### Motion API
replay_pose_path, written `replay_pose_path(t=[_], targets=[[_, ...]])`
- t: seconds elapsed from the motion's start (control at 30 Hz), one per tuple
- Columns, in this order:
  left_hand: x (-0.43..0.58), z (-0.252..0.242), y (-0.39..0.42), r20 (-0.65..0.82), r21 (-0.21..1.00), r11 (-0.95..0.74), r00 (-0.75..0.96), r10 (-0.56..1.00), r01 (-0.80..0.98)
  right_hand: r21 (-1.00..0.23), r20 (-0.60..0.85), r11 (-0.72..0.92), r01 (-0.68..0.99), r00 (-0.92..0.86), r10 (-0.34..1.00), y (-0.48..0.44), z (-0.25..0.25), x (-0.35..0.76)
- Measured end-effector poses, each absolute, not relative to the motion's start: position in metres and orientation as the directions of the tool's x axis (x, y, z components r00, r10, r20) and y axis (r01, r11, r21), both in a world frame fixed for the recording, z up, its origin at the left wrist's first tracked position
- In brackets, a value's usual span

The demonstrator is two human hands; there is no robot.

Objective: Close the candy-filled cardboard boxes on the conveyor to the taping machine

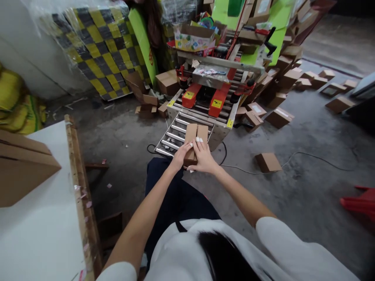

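Observation:
A small brown cardboard box (194, 134) with its top flaps lies on the metal rollers (172, 136) at the near end of a carton-sealing machine (209, 93). My left hand (181, 153) grips the box's near left side, fingers curled on it. My right hand (202, 156) presses on the box's right flap, taped fingertips on top. Both arms reach forward from my lap.
Many sealed small boxes (278, 117) lie scattered on the concrete floor right of the machine, one (268, 162) close by. A white table (38, 218) with flat cardboard (20, 168) stands at left. A cable (307, 156) crosses the floor. A red stool (361, 203) is at right.

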State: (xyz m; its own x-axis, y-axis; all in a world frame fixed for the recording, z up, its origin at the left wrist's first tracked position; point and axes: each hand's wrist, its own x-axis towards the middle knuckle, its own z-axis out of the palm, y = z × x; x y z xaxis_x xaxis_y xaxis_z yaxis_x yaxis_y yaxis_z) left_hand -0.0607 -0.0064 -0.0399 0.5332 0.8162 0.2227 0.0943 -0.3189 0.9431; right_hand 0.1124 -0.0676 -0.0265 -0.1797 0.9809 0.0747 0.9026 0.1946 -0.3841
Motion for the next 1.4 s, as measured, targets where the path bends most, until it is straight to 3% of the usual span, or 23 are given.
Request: replay_pose_path(t=[0.13, 0.27, 0.43, 0.57, 0.63, 0.7, 0.77, 0.83, 0.93, 1.03, 1.17, 1.27, 1.4], targets=[[-0.058, -0.037, -0.007, 0.046, 0.985, 0.021, 0.379, 0.924, -0.171, -0.224, 0.071, 0.157, 0.962, -0.145, 0.987, -0.070, -0.019, 0.100], [-0.066, -0.032, -0.015, -0.083, 0.959, 0.131, 0.193, 0.978, -0.250, -0.221, 0.073, 0.150, 0.964, -0.137, 0.988, -0.043, -0.018, 0.113], [-0.109, -0.032, -0.032, -0.160, 0.976, 0.157, -0.011, 0.987, -0.151, -0.206, 0.038, 0.107, 0.973, -0.102, 0.994, 0.044, -0.012, 0.140], [-0.161, -0.025, -0.048, -0.171, 0.985, 0.166, -0.192, 0.966, -0.043, -0.210, -0.011, -0.047, 0.976, 0.045, 0.999, 0.128, 0.014, 0.166], [-0.192, -0.017, -0.057, -0.121, 0.991, 0.133, -0.277, 0.953, 0.024, -0.221, 0.011, -0.112, 0.969, 0.117, 0.993, 0.160, 0.021, 0.174], [-0.231, -0.005, -0.066, 0.020, 0.979, 0.056, -0.370, 0.929, 0.196, -0.230, 0.072, -0.203, 0.952, 0.225, 0.972, 0.181, 0.016, 0.172], [-0.278, 0.012, -0.076, 0.245, 0.878, 0.012, -0.472, 0.847, 0.478, -0.259, 0.183, -0.221, 0.940, 0.273, 0.945, 0.182, 0.000, 0.162], [-0.331, 0.035, -0.085, 0.476, 0.662, 0.090, -0.510, 0.717, 0.744, -0.281, 0.241, -0.127, 0.951, 0.198, 0.950, 0.162, -0.022, 0.149], [-0.412, 0.074, -0.087, 0.643, 0.326, 0.295, -0.439, 0.627, 0.898, -0.352, 0.098, -0.003, 0.936, 0.040, 0.994, 0.115, -0.057, 0.134], [-0.478, 0.106, -0.067, 0.565, 0.110, 0.433, -0.415, 0.713, 0.895, -0.449, -0.049, 0.038, 0.893, -0.068, 0.997, 0.083, -0.082, 0.129], [-0.524, 0.126, -0.039, 0.233, -0.077, 0.447, -0.420, 0.877, 0.891, -0.557, 0.006, 0.172, 0.812, -0.203, 0.979, 0.073, -0.082, 0.123], [-0.534, 0.128, -0.048, 0.134, -0.093, 0.372, -0.358, 0.924, 0.924, -0.610, 0.094, 0.301, 0.733, -0.311, 0.946, 0.069, -0.061, 0.102], [-0.541, 0.123, -0.114, 0.192, -0.030, 0.278, -0.268, 0.944, 0.960, -0.645, 0.133, 0.414, 0.643, -0.439, 0.889, 0.051, -0.029, 0.044]])
